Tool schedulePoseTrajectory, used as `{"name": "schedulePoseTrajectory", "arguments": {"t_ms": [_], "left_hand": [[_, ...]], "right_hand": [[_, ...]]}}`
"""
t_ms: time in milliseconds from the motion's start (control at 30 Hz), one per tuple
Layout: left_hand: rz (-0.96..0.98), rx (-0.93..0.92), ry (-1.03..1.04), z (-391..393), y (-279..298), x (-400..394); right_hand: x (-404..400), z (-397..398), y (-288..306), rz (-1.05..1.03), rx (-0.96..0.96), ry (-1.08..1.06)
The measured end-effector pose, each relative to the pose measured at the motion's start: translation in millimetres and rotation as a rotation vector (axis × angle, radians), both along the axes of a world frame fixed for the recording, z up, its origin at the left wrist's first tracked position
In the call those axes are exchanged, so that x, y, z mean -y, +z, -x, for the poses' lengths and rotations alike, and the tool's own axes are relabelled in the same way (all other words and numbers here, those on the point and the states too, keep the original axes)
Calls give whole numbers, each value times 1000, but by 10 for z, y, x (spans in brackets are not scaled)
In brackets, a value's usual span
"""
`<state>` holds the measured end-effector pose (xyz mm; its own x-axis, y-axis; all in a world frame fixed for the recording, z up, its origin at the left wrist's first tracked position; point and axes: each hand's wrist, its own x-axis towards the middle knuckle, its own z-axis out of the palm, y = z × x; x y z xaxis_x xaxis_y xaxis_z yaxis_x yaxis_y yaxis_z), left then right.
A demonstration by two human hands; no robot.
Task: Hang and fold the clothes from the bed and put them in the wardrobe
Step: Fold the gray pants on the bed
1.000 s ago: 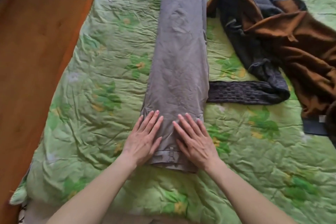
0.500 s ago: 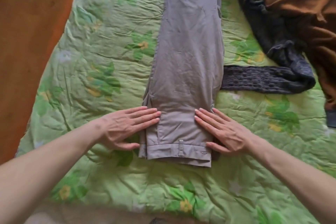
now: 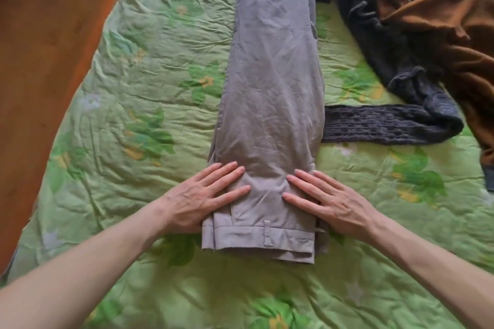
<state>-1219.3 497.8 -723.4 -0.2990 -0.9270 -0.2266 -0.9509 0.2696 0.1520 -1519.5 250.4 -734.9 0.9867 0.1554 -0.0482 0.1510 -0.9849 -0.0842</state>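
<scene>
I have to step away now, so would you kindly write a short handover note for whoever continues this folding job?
Left hand: flat, fingers straight, pressing the left edge of the grey trousers near the waistband.
Right hand: flat, pressing the right edge at the same height.
The trousers lie lengthwise on the green bedspread, legs stacked, waistband nearest you.
The dark knitted garment and brown garment lie in a loose heap to the right.
Done: trousers halved lengthwise, laid flat.
Left: fold the trousers crosswise, deal with the heap, put everything in the wardrobe, which is out of view.
</scene>
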Motion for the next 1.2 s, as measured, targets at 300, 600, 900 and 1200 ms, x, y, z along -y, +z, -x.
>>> {"name": "schedulePoseTrajectory", "arguments": {"t_ms": [300,600,900,1200], "left_hand": [[-37,-180,164,130,247,-192],[277,-514,430,638,465,-503],[158,-645,999,907,295,-369],[233,-524,1143,932,23,-25]], "right_hand": [[-342,154,291,-495,27,-373],[-642,386,675,-869,114,-768],[-902,558,273,-1211,-5,-1338],[-1034,137,264,-699,203,-1507]]}}
